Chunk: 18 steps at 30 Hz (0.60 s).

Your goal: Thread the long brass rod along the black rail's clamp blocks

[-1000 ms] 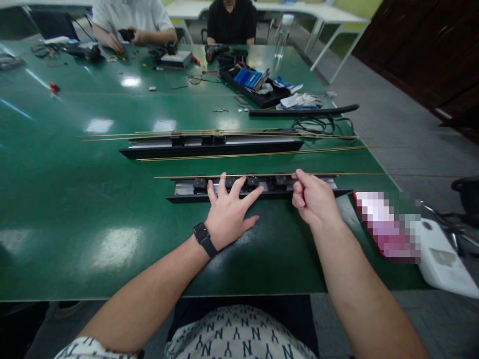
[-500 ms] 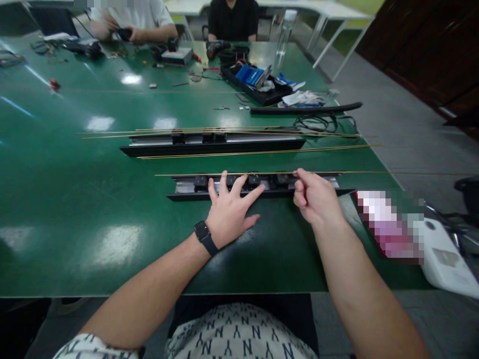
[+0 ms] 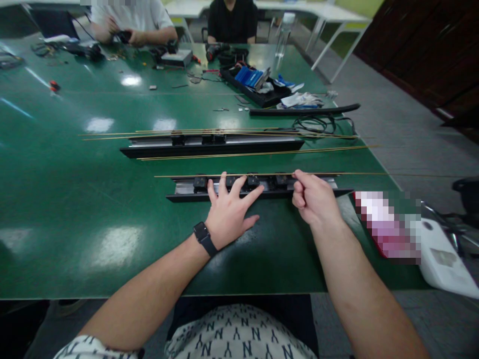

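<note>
My left hand lies with fingers spread across the near black metal channel, its fingertips over the black blocks seated in it. A long thin brass-coloured rod runs along the channel's far edge and past both its ends. With thumb and forefinger, my right hand pinches this rod near the channel's right part; the other fingers are curled. Beyond lies a second, similar channel with small black blocks inside. More thin rods rest on and in front of it.
A blurred red-edged item and a white device lie at my right. Further back are a coiled black cable, a curved black strip, a tool tray and a bottle. Two people sit across the green table.
Both hands keep practically the same place on the channel and rod. The whole view has shifted very slightly.
</note>
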Motion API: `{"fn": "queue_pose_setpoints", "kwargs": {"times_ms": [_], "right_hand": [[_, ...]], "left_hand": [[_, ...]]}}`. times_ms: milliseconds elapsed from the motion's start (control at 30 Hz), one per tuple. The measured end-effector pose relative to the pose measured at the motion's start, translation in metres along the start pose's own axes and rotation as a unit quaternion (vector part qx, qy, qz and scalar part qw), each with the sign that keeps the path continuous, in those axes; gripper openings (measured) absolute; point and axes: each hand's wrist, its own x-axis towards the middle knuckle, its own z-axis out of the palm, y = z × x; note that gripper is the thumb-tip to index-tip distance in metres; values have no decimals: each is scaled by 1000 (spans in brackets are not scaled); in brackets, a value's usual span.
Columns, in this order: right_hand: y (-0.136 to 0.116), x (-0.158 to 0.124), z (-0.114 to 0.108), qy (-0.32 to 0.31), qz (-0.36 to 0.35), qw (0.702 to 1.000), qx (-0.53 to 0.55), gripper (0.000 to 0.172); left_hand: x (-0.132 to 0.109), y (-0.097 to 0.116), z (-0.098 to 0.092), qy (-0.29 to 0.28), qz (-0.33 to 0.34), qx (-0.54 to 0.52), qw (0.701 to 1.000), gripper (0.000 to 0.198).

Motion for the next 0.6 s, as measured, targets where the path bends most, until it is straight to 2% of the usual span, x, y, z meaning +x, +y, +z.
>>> {"fn": "queue_pose_setpoints", "kwargs": {"times_ms": [233,600], "right_hand": [[-1,0,3,15,8,1000,-7,26],[-3,-2,1,-4,9,1000,2,17]], "left_hand": [[0,1,-1,-1,0,-3,1000,75],[0,0,0,1,1,-1,1000,75]]}}
